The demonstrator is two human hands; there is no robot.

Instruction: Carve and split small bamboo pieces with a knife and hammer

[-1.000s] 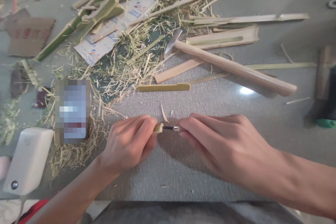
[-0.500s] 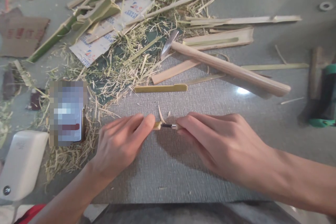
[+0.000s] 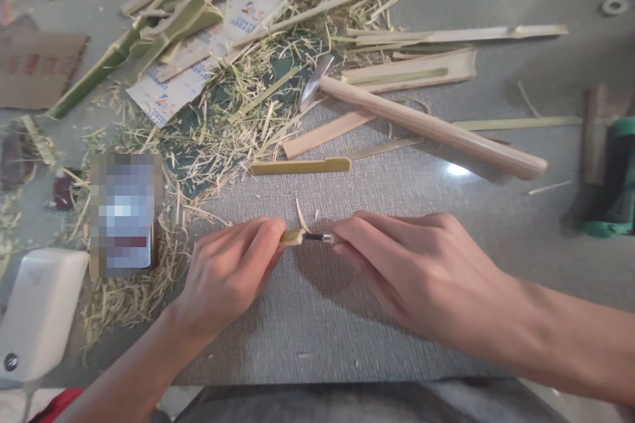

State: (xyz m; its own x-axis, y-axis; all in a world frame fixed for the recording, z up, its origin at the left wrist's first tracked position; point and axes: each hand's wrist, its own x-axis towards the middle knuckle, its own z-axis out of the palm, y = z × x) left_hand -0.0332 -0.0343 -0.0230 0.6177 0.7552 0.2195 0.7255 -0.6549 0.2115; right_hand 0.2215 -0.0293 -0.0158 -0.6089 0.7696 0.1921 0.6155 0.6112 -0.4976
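Observation:
My left hand (image 3: 228,274) is closed around a small yellowish bamboo piece (image 3: 292,236), with only its tip showing past my fingers. My right hand (image 3: 421,271) grips a slim carving tool (image 3: 317,237); its dark metal shaft and silver ferrule stick out to the left and meet the end of the bamboo piece. Both hands rest low over the grey textured mat (image 3: 347,317). A thin curled shaving (image 3: 300,215) lies just beyond the two hands.
A shaped bamboo stick (image 3: 300,166) lies beyond the hands. Farther back lie a hammer with a wooden handle (image 3: 426,125), split bamboo strips (image 3: 411,69), heaped shavings (image 3: 223,125) and printed paper (image 3: 198,59). A white device (image 3: 40,310) sits at left, a green-ended tool (image 3: 615,178) at right.
More of the bamboo piece now shows past my left fingers. The view has shifted slightly, so the clutter sits a little further left. Both grips are unchanged.

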